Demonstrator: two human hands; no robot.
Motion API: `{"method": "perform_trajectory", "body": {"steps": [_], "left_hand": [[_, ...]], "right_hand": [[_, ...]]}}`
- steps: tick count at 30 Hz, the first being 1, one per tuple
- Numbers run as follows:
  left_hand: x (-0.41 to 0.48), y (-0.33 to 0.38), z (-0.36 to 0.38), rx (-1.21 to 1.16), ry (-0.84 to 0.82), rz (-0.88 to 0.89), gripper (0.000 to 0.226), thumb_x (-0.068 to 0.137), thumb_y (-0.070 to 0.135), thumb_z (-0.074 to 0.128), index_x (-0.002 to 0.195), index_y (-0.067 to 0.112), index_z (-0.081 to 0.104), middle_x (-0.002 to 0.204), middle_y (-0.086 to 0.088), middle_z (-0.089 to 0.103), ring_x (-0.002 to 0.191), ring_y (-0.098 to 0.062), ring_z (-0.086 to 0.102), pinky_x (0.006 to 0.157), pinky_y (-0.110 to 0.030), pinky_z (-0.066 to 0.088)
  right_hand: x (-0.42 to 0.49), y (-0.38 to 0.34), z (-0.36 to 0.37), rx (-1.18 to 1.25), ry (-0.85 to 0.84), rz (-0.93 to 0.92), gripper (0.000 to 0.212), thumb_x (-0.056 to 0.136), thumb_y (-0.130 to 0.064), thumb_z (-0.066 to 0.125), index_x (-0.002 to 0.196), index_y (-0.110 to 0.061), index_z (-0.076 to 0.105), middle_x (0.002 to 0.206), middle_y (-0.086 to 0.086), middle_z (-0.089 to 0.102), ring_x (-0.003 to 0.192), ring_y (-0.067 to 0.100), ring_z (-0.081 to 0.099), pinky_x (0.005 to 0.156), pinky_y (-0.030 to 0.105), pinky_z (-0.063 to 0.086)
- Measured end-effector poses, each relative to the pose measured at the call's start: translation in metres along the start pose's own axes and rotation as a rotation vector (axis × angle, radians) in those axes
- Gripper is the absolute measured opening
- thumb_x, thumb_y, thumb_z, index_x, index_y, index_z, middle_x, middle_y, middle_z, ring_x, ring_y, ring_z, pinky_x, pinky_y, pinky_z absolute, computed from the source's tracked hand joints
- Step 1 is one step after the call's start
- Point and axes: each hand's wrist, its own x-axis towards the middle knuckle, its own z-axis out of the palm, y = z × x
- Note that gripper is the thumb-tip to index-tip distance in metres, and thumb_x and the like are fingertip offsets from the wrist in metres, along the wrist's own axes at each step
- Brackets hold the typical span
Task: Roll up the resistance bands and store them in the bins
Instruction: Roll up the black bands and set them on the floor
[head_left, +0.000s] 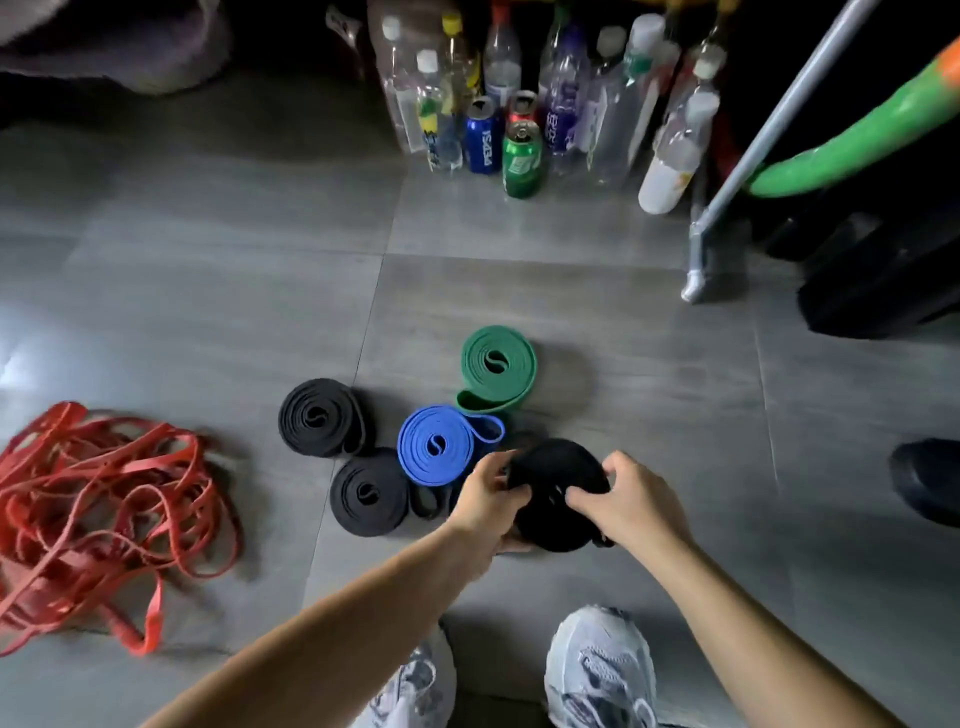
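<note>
In the lower middle of the frame both hands grasp a black band (556, 470), wound into a thick coil. The left hand (485, 501) curls round its left edge and the right hand (631, 501) pinches its right side. Whether the coil rests on the floor (649, 374) I cannot tell.

Just left of it lies a blue roll (436, 448), and a green roll (498, 364) sits above that, touching it. Further left are an upper black roll (319, 418) and a lower black roll (369, 492), the lower one against the blue. A loose tangle of red bands (93, 512) sprawls at the left edge.

Bottles (566, 88) and cans (521, 158) stand at the top centre. Pale shoes (597, 670) show at the bottom.
</note>
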Motion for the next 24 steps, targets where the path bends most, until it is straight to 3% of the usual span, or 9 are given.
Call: {"method": "perform_trajectory", "body": {"steps": [2,5,7,9,10,14,18,24], "left_hand": [[0.023,-0.009,0.005,0.124,0.0,0.019,0.04,0.087,-0.002,0.045,0.093,0.036,0.055,0.089,0.01,0.06,0.073,-0.015,0.061,0.05,-0.026,0.051],[0.059,-0.016,0.008,0.478,0.047,0.244,0.023,0.078,-0.004,0.05,0.078,0.018,0.057,0.077,-0.003,0.055,0.07,-0.019,0.05,0.064,-0.03,0.044],[0.078,-0.024,0.005,0.784,0.044,0.327,0.018,0.083,0.006,0.052,0.1,0.007,0.06,0.099,-0.011,0.059,0.092,-0.027,0.053,0.081,-0.032,0.043],[0.091,-0.035,0.002,0.995,0.029,0.287,0.044,0.09,0.02,0.049,0.133,0.011,0.045,0.131,-0.011,0.05,0.121,-0.027,0.046,0.1,-0.033,0.038],[0.095,-0.04,0.001,1.046,0.024,0.259,0.049,0.091,0.023,0.047,0.138,0.014,0.038,0.136,-0.009,0.046,0.125,-0.027,0.043,0.102,-0.035,0.037],[0.094,-0.051,0.0,1.261,0.016,0.322,0.037,0.091,0.026,0.045,0.128,0.02,0.046,0.127,-0.004,0.05,0.116,-0.029,0.046,0.09,-0.038,0.044],[0.081,-0.062,0.008,1.585,-0.144,0.398,0.032,0.093,0.027,0.047,0.122,0.014,0.053,0.125,-0.005,0.046,0.115,-0.028,0.04,0.081,-0.039,0.042],[0.082,-0.074,0.0,1.481,-0.113,0.462,0.037,0.091,0.029,0.048,0.126,0.016,0.051,0.128,0.001,0.045,0.118,-0.024,0.037,0.093,-0.039,0.041]], "right_hand": [[0.019,0.009,0.019,-0.065,-0.005,0.025,0.045,0.064,-0.053,0.064,0.084,-0.015,0.048,0.079,0.005,0.066,0.078,0.03,0.062,0.06,0.031,0.043],[0.045,0.026,0.033,-0.062,-0.01,0.077,0.048,0.065,-0.055,0.063,0.082,-0.014,0.046,0.08,0.009,0.067,0.074,0.03,0.061,0.054,0.03,0.038],[0.061,0.038,0.035,-0.069,0.01,0.131,0.047,0.063,-0.056,0.061,0.083,-0.015,0.048,0.083,0.009,0.066,0.076,0.031,0.06,0.056,0.03,0.039],[0.075,0.048,0.033,-0.072,0.044,0.177,0.047,0.063,-0.054,0.062,0.085,-0.014,0.05,0.09,0.011,0.066,0.086,0.032,0.061,0.06,0.031,0.041],[0.081,0.051,0.031,-0.074,0.058,0.193,0.047,0.064,-0.053,0.062,0.086,-0.013,0.05,0.093,0.012,0.065,0.089,0.033,0.061,0.062,0.031,0.041],[0.099,0.048,0.028,-0.041,0.087,0.248,0.052,0.064,-0.055,0.063,0.09,-0.011,0.051,0.094,0.013,0.064,0.086,0.034,0.064,0.071,0.038,0.054],[0.11,0.028,0.035,-0.11,0.136,0.217,0.061,0.065,-0.058,0.065,0.102,-0.011,0.053,0.107,0.016,0.063,0.1,0.035,0.06,0.069,0.033,0.043],[0.1,0.02,0.067,-0.271,0.069,0.198,0.058,0.07,-0.058,0.062,0.109,-0.017,0.047,0.113,0.011,0.062,0.105,0.031,0.059,0.066,0.032,0.037]]}}
